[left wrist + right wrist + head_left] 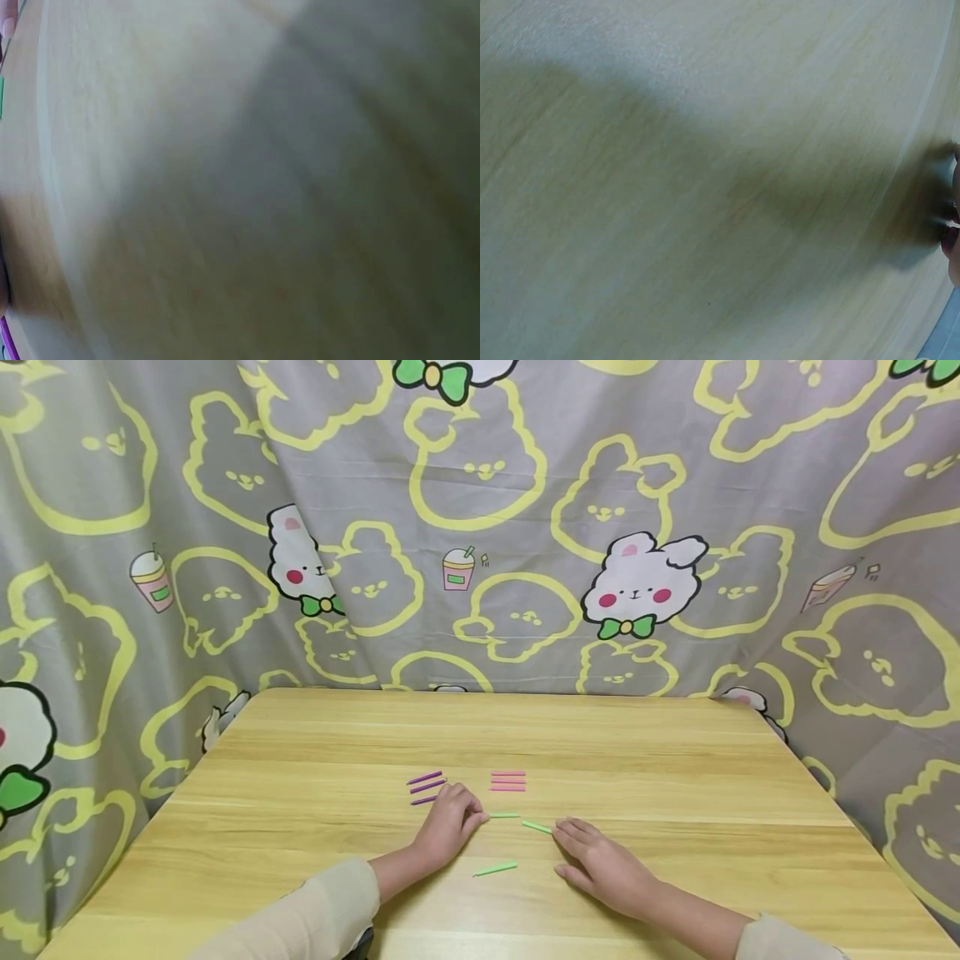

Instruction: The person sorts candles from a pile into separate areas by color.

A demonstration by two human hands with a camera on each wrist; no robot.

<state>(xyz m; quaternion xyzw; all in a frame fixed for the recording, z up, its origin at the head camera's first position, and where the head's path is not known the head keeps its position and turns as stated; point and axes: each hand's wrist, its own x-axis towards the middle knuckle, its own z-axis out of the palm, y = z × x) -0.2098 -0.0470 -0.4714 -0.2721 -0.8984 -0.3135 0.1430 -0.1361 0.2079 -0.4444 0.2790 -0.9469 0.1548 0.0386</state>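
My left hand pinches the left end of a thin green stick between thumb and forefinger, low over the table. To its right a second green stick lies slightly slanted, the extended fingers of my right hand touching its right end. Nearer to me is a third green stick with a fine, wick-like tip. Three purple sticks lie slanted beside my left hand, which partly covers the lowest one. Fingertips show at the edge of the right wrist view.
Three pink sticks lie in parallel behind the green ones. Everything is on a light wooden table. A grey curtain with yellow outlines and cartoon rabbits hangs around its back and sides.
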